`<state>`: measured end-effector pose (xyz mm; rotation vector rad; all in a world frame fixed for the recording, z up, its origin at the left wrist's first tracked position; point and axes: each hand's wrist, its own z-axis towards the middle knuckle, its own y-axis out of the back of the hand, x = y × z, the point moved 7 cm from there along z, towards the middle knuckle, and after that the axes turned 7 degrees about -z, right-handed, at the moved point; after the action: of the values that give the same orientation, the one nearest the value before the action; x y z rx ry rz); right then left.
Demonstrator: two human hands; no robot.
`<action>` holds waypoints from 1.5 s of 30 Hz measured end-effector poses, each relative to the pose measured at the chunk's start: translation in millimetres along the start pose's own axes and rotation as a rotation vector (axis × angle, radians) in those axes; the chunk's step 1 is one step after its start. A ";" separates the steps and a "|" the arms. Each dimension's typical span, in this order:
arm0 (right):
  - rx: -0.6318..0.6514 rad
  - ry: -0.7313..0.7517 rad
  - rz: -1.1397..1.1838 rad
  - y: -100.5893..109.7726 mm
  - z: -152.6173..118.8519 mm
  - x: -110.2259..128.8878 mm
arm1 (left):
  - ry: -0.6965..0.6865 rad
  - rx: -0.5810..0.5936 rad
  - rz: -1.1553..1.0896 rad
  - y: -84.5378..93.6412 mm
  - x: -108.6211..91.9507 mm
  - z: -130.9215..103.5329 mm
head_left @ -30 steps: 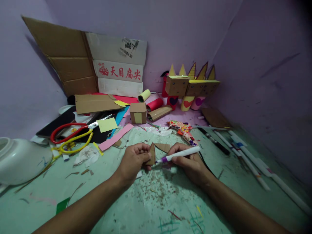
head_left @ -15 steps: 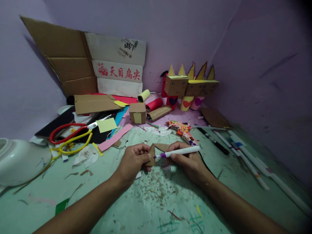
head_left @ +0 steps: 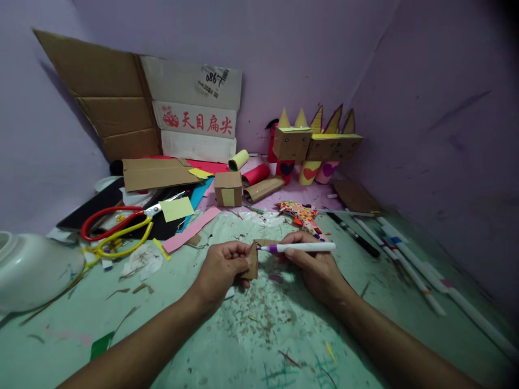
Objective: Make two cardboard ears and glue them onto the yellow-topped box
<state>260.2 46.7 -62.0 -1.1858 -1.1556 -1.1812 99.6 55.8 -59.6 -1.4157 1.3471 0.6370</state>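
Between the thumb and fingers of my left hand [head_left: 225, 270] is a small brown cardboard piece [head_left: 252, 262] with a pointed top, held above the table. My right hand [head_left: 314, 265] grips a white marker [head_left: 310, 247] with a purple collar, lying nearly level. Its tip points left and meets, or almost meets, the upper right edge of the cardboard piece. Another cardboard strip [head_left: 265, 242] shows behind, partly covered by my right hand; whether it joins the held piece I cannot tell.
Red-and-yellow-handled scissors [head_left: 115, 224] and a white pot [head_left: 34, 270] are at left. A small cardboard box [head_left: 228, 189] stands behind my hands, cardboard figures [head_left: 292, 145] at the back. Several markers [head_left: 405, 270] lie at right. Scraps litter the green table [head_left: 194, 346].
The marker's tip has moved up along the cardboard piece toward its point, and the marker now lies more level. My left hand keeps its hold with hardly any shift.
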 end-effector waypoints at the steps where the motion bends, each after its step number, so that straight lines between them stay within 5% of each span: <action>1: 0.001 0.004 -0.002 0.1 0.2 -0.1 | 0.000 -0.003 0.003 0.4 0.1 0.2; 13: -0.123 0.158 -0.004 0.9 -4.1 14.8 | -0.009 -0.006 0.058 0.1 2.1 0.2; 22: -0.120 0.338 -0.238 -5.5 -12.3 21.9 | -0.012 0.006 0.108 -1.4 2.3 1.3; 45: -0.103 0.315 -0.239 -5.8 -15.1 25.6 | -0.016 0.000 0.093 -2.3 1.4 0.3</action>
<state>255.8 30.5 -36.8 -0.9109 -1.0237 -1.5632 102.2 55.2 -60.3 -1.3516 1.4059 0.7080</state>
